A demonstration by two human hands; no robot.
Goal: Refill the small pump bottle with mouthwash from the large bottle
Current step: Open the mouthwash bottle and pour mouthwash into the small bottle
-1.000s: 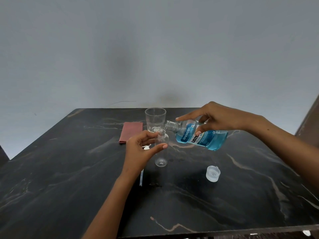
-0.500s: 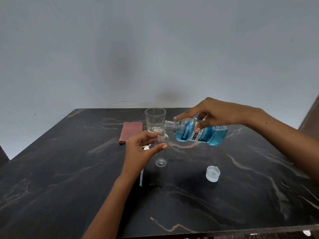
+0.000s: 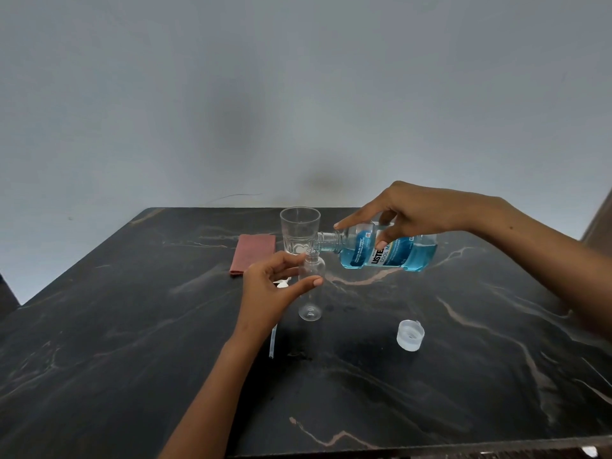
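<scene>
A: Start wide: a dark marbled table [image 3: 132, 326], everything grouped toward its far edge.

B: The right hand [image 3: 420, 213] grips the big bottle [image 3: 387, 251] from above, fingers and thumb clamped round its body, forefinger stretched along the shoulder. It lies nearly level, neck pointing left, blue mouthwash pooled along its lower side.

A: And the left hand [image 3: 271, 293]?

B: It steadies the small bottle [image 3: 311, 293], thumb in front and fingers behind, pinching it near the shoulder. That bottle stands upright on the table, mid-width, nearer the far edge, mouth right under the big bottle's neck.

A: Behind them a glass [image 3: 299, 233] stands at the far edge, a folded red cloth [image 3: 253, 255] to its left.

B: The cap [image 3: 410, 335] sits off to the right, toward the near edge. A thin tube [image 3: 273, 339] pokes out beneath the left wrist. I'd guess it's the pump, mostly hidden.

A: Progress?

B: Both bottles are open and lined up. The small bottle looks clear, so no fill shows yet. I can't tell whether a stream is running. By my reckoning the pour, refitting the pump and recapping all remain.
</scene>
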